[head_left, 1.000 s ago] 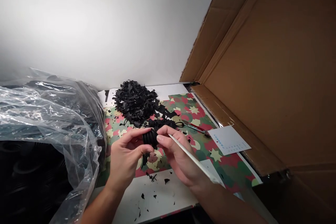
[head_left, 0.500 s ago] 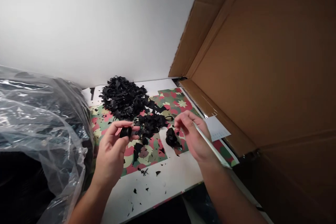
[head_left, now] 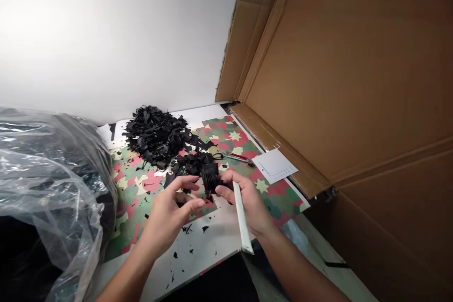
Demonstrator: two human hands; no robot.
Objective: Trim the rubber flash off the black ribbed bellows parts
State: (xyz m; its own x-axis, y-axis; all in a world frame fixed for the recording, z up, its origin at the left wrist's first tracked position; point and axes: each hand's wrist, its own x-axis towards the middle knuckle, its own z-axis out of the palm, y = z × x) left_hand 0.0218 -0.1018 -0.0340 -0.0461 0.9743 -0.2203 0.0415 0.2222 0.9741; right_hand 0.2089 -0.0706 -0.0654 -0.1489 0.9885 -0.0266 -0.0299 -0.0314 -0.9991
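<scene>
A black ribbed part, like a short bellows, is at the fingertips of my right hand. That hand also grips a long pale flat stick, which points down toward the table edge. Just left of the part, my left hand is open, thumb and fingers apart, with nothing in it. Behind the hands lie black trimmed scraps and a bigger heap of them. Scissors with a dark handle loop rest beyond my right hand.
A camouflage-patterned sheet covers part of the white table, where small black bits are scattered. To the left bulges a clear plastic bag with black contents. A white card lies beside a tall cardboard box on the right.
My left hand, which held a black ribbed part, is now empty and open. My right hand now has such a part at its fingertips, and its stick has swung downward. The view has shifted slightly.
</scene>
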